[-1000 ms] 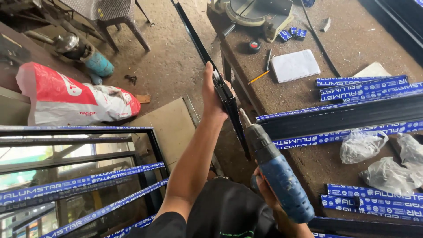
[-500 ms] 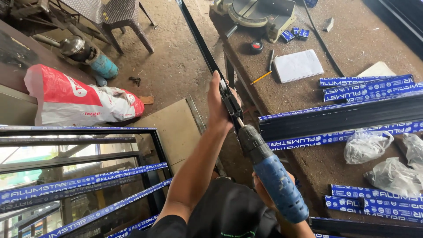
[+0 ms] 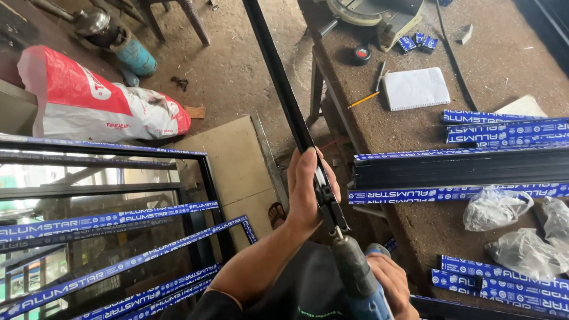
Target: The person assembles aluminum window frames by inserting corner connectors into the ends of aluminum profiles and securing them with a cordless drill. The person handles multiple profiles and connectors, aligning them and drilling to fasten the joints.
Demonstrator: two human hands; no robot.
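Note:
My left hand (image 3: 307, 191) grips a long black metal profile (image 3: 278, 77) that slants from the top centre down toward me. My right hand (image 3: 391, 284) holds a blue and grey power drill (image 3: 355, 278) at the bottom of the view. The drill's tip (image 3: 336, 232) presses against the lower end of the profile, just below my left hand.
A brown workbench (image 3: 415, 71) on the right carries a white notepad (image 3: 416, 89), a pencil (image 3: 363, 100), a mitre saw (image 3: 367, 15), black profiles with blue tape (image 3: 462, 169) and plastic bags (image 3: 495, 208). Glazed frames (image 3: 106, 219) stand left; a red and white sack (image 3: 101, 104) lies on the floor.
The view has shifted and closed in. My left hand has slid lower on the profile, and the drill has come down toward the bottom edge with its tip still at the profile.

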